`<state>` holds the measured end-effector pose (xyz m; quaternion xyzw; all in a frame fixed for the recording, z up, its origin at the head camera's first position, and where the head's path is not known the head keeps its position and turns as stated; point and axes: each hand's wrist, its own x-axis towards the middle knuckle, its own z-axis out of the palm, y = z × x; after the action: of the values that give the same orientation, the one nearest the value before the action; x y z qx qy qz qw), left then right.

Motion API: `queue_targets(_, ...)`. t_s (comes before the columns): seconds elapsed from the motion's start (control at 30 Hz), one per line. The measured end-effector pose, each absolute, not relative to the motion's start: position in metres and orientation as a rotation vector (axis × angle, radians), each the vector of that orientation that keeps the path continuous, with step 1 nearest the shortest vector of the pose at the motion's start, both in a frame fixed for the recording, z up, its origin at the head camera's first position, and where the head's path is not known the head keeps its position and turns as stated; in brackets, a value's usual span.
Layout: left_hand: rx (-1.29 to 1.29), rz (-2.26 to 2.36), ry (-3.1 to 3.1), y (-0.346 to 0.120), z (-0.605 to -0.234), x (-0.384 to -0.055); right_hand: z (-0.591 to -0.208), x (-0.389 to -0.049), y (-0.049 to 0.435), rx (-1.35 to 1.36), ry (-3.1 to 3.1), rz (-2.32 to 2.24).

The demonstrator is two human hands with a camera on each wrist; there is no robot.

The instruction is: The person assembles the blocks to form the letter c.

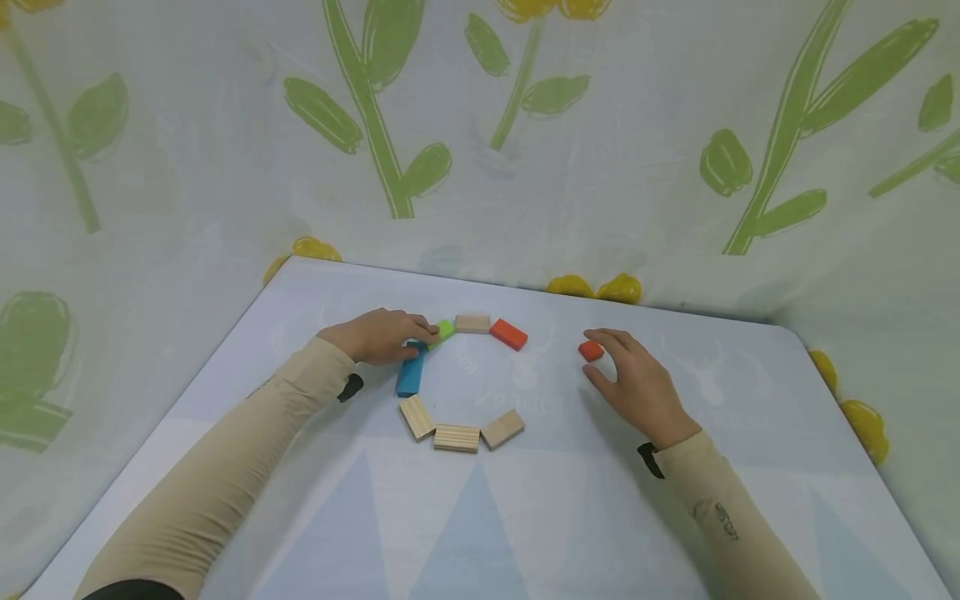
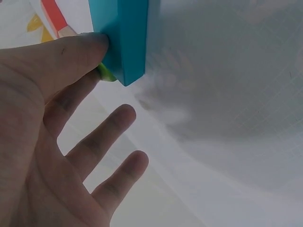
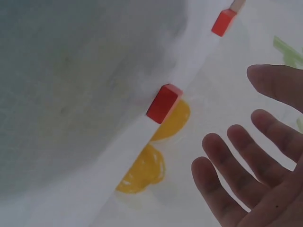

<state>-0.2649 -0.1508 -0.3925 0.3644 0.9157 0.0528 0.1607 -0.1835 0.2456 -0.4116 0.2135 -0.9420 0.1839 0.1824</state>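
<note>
My left hand point(image 1: 382, 335) is at the upper left of a curved row of blocks. Its thumb touches the blue block point(image 1: 410, 371), and its index finger reaches to the green block point(image 1: 444, 332); the other fingers stretch out free, as the left wrist view shows. From the green block the row runs on to a plain wooden block point(image 1: 472, 323) and a red block point(image 1: 509, 334). Over on the right, my right hand point(image 1: 637, 387) holds nothing, its thumb and fingers spread apart beside a separate red block point(image 1: 591, 350).
Below the blue block the row curves through a tilted wooden block point(image 1: 417, 417), a second one point(image 1: 457, 438) and a third point(image 1: 502, 429). All lie on a pale printed table point(image 1: 600, 517). Behind its far edge hangs a flower-patterned cloth point(image 1: 615, 167).
</note>
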Motion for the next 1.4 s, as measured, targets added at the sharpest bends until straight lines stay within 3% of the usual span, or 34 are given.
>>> queue_targets(0.9,1.020,0.160,2.619,-0.151,-0.395,-0.266,-0.421,-0.220,0.254,0.275,-3.055,0.622)
queue_targets(1.4,1.036,0.165,2.615,-0.152,-0.396,-0.265,-0.426,-0.232,0.253,0.331,-3.067,0.673)
